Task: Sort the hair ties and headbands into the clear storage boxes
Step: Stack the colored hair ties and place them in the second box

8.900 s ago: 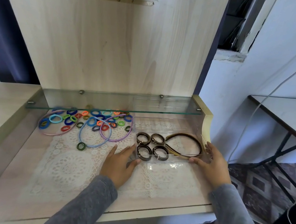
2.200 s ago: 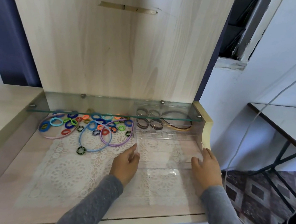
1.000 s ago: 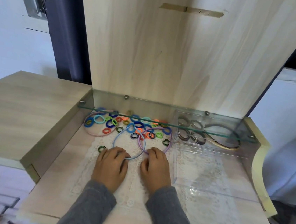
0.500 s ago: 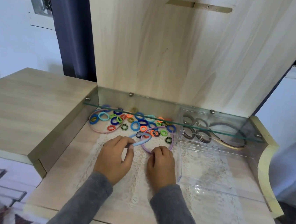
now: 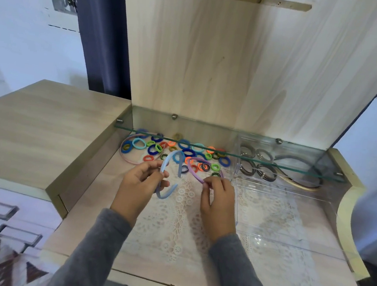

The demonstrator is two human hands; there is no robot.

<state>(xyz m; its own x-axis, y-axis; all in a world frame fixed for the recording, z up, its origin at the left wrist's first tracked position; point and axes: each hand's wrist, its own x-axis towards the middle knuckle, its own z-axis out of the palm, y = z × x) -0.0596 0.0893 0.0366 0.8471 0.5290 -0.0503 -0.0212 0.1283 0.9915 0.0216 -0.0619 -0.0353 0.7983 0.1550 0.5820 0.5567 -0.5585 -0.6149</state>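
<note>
Left hand (image 5: 141,180) pinches the blue headband (image 5: 163,164) off the table (image 5: 92,207); right hand (image 5: 218,197) pinches the purple headband (image 5: 195,172) by one end, fingers (image 5: 151,164) curled. Thin arcs, likely light, springy, slick; best gripped mid-band. Hair ties (image 5: 188,152) are heaped behind, under the glass shelf (image 5: 296,170). The front clear box (image 5: 290,225) sits just beside, on the lace mat (image 5: 173,229).

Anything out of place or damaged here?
Nothing damaged. Coloured hair ties lie scattered loose on the lace mat, unsorted; the near clear box beside them holds nothing.
</note>
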